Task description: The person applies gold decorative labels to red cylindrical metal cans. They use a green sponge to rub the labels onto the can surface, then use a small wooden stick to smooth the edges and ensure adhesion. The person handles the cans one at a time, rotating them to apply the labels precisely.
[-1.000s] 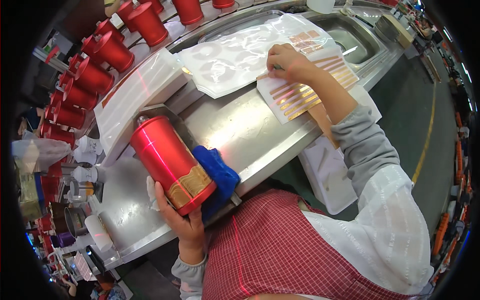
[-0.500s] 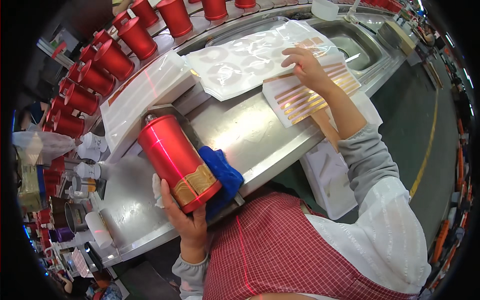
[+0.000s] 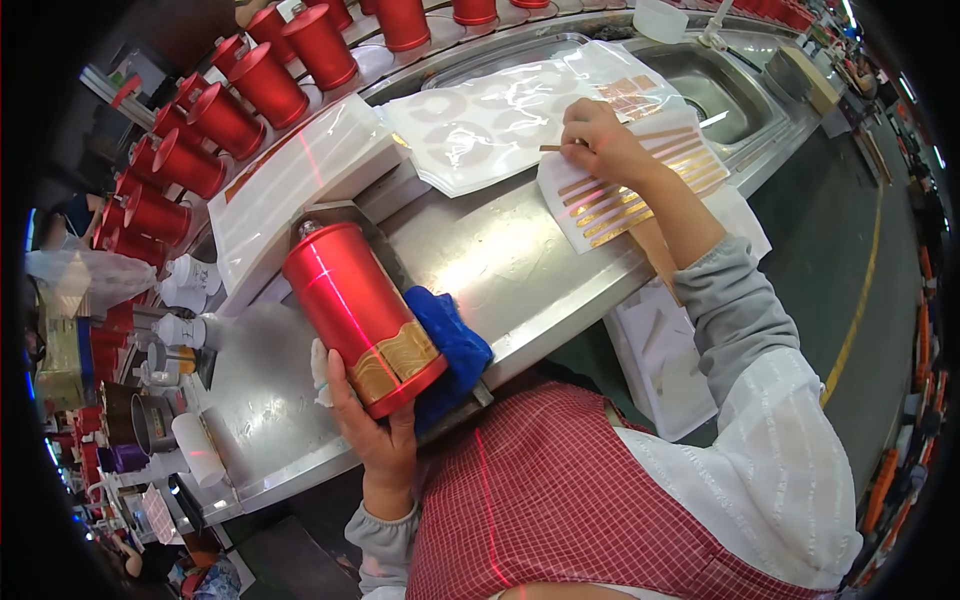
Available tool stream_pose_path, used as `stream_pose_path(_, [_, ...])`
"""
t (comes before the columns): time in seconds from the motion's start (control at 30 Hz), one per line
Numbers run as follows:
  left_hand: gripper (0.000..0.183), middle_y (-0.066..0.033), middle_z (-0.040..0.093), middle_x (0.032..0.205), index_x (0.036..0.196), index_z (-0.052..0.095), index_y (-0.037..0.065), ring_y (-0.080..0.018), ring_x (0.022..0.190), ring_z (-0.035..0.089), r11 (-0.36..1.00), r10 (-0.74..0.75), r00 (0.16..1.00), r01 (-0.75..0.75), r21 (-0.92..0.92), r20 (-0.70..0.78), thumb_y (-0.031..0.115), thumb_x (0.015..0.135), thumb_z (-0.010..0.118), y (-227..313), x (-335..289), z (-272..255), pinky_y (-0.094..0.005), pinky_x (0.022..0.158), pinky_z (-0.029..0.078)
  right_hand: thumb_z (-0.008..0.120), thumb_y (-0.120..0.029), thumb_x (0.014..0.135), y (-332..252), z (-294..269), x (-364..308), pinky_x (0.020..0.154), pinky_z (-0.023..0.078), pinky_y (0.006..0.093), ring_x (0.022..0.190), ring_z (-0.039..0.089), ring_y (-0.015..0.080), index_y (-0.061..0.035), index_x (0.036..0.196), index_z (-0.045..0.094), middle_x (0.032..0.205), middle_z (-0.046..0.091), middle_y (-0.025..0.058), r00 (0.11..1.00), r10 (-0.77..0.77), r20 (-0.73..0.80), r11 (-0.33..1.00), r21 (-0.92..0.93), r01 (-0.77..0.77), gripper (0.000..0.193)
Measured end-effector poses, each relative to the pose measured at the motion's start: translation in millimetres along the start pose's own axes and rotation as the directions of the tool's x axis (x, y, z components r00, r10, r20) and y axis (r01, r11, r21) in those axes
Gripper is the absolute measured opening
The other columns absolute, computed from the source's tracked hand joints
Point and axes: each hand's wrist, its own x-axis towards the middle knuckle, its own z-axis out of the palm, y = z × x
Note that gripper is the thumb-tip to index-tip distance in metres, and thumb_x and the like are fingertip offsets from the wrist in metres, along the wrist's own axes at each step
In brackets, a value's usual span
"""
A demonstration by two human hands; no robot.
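Observation:
A shiny red metal cylinder (image 3: 350, 305), banded with gold pattern (image 3: 390, 362) near its lower end, lies tilted on a stand. My left hand (image 3: 380, 440) is wrapped round that lower end, next to a bit of white cloth (image 3: 321, 372). A blue cloth (image 3: 448, 345) lies against the cylinder's right side. Farther right, my right hand (image 3: 605, 145) is closed in a pinch over a white backing sheet (image 3: 560, 205) carrying several gold strips (image 3: 625, 212). One thin strip (image 3: 550, 148) sticks out left from between its fingers; the fingertips are partly hidden.
Clear plastic sheets with round shapes (image 3: 480, 120) lie beyond the metal table (image 3: 470, 240), left of a sink (image 3: 715, 95). Several red cylinders (image 3: 265, 90) stand along the far left. A white box (image 3: 300, 175) is behind the stand; a white tray (image 3: 660, 370) sits below the table edge.
My right hand has come down onto the top edge of the strip sheet, and its fingers have closed on a strip. My left hand keeps its hold on the red cylinder.

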Motion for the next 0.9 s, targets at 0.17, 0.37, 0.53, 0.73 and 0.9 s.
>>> stream_pose_path(0.17, [0.087, -0.0245, 0.028, 0.152, 0.147, 0.026, -0.004, -0.0367, 0.141, 0.028, 1.000, -0.012, 1.000, 0.012, 0.008, 0.027, 0.055, 0.090, 0.057, 0, 1, -6, -0.0436, 0.115, 0.021, 0.070, -0.011, 0.080, -6, -4, -3, 0.090, 0.043, 0.0374, 0.106, 0.050, 0.0300, -0.0067, 0.083, 0.065, 0.109, 0.055, 0.0100, 0.988, 0.000, -0.152, 0.995, 0.098, 0.015, 0.007])
stream_pose_path(0.37, [0.072, -0.0269, 0.030, 0.149, 0.129, 0.052, 0.002, -0.0387, 0.140, 0.027, 0.955, -0.144, 0.990, 0.139, -0.261, 0.001, 0.060, 0.087, 0.059, 22, 12, -25, -0.0467, 0.114, 0.020, 0.071, 0.000, 0.072, -176, -34, -23, 0.092, 0.042, 0.0373, 0.112, 0.050, 0.0321, -0.0060, 0.078, 0.060, 0.116, 0.051, 0.0142, 0.972, -0.227, 0.054, 0.889, 0.418, 0.184, 0.014])
stream_pose_path(0.53, [0.034, -0.0264, 0.040, 0.143, 0.095, 0.064, 0.007, -0.0442, 0.135, 0.029, 1.000, 0.022, 0.997, -0.021, -0.011, 0.072, 0.041, 0.090, 0.064, 41, 23, -30, -0.0526, 0.111, 0.018, 0.073, -0.007, 0.072, -245, -13, -22, 0.091, 0.044, 0.0422, 0.109, 0.050, 0.0385, -0.0035, 0.081, 0.057, 0.116, 0.051, 0.0163, 0.880, -0.470, 0.065, 0.755, 0.547, 0.363, 0.019])
stream_pose_path(0.73, [0.021, -0.0243, 0.048, 0.135, 0.080, 0.058, 0.004, -0.0401, 0.132, 0.035, 0.991, 0.050, 0.999, -0.047, 0.125, -0.020, 0.021, 0.089, 0.065, 44, 15, -22, -0.0490, 0.109, 0.024, 0.071, -0.010, 0.078, -244, 7, -30, 0.094, 0.041, 0.0431, 0.111, 0.048, 0.0366, -0.0040, 0.082, 0.057, 0.117, 0.049, 0.0162, 0.915, -0.384, 0.127, 0.709, 0.675, 0.204, 0.016])
stream_pose_path(0.9, [0.014, -0.0240, 0.049, 0.131, 0.083, 0.054, 0.004, -0.0363, 0.129, 0.040, 0.997, 0.017, 0.997, -0.012, 0.072, -0.071, 0.013, 0.086, 0.064, 40, 16, -15, -0.0455, 0.108, 0.027, 0.070, -0.012, 0.082, -235, 16, -37, 0.095, 0.040, 0.0416, 0.112, 0.046, 0.0337, -0.0032, 0.084, 0.056, 0.115, 0.048, 0.0162, 0.934, -0.288, 0.210, 0.684, 0.728, 0.047, 0.016])
